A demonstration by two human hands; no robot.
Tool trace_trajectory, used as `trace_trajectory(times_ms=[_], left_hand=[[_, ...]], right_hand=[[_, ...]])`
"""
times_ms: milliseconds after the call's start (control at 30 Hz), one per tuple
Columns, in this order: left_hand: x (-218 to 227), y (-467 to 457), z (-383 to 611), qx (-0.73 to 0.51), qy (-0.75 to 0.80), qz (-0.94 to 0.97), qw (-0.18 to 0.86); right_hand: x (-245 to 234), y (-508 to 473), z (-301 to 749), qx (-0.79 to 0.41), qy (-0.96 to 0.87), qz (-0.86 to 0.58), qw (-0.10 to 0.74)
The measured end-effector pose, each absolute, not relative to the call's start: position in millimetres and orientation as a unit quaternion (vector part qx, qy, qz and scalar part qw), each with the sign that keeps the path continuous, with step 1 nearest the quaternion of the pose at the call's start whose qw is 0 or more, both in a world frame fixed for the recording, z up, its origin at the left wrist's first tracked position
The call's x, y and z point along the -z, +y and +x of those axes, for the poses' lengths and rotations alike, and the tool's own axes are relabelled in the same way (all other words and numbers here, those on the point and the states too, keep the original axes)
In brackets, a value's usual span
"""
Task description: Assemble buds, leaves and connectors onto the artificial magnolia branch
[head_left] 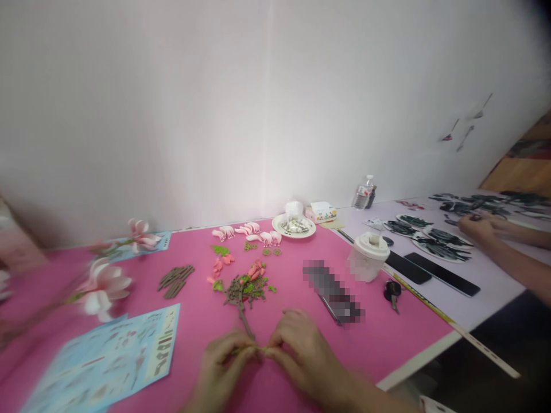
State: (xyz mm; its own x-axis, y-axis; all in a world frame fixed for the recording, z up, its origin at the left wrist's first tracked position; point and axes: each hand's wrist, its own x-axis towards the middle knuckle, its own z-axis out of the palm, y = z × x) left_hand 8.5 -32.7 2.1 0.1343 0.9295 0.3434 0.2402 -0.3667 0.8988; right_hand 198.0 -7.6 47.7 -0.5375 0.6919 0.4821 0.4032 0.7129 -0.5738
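Observation:
Near the front of the pink table surface, my left hand point(226, 364) and my right hand point(301, 350) face each other with their fingertips pinched. Between them stretches a thin yellow-green piece point(260, 348), gripped at both ends; its exact kind is too blurred to tell. A brown stem point(244, 321) runs from just beyond my fingers up to a pile of small brown and green pieces point(241, 289). Coral-pink pieces point(257, 269) lie on that pile, and more pink ones point(221, 262) sit left of it. Brown sticks point(175, 280) form a group farther left.
Light pink petal pieces point(267, 237) lie near a white plate point(297, 226). Artificial magnolias point(103, 287) and a printed instruction sheet point(107, 361) are on the left. To the right stand a lidded white cup point(369, 256), phones point(443, 274) and keys point(392, 293). Another person's hands point(477, 226) work at far right.

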Motion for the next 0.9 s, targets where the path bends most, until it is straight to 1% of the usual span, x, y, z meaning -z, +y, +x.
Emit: trace_trajectory(times_ms=[267,500,733,900], left_hand=[[2.8,-33.0,12.7,-0.511,0.452,0.634,0.363],[-3.9,-32.0,13.4,-0.518,0.434,0.678,0.291],[-0.9,-31.1,11.9,-0.511,0.429,0.685,0.294],[4.7,-29.2,12.4,-0.517,0.432,0.693,0.256]], right_hand=[[-46.2,-3.7,196.5,-0.194,-0.851,-0.351,0.339],[-45.2,-2.9,197.0,-0.201,-0.85,-0.346,0.343],[-39.3,0.4,199.9,-0.214,-0.856,-0.355,0.308],[-40.1,1.3,200.2,-0.217,-0.854,-0.376,0.286]])
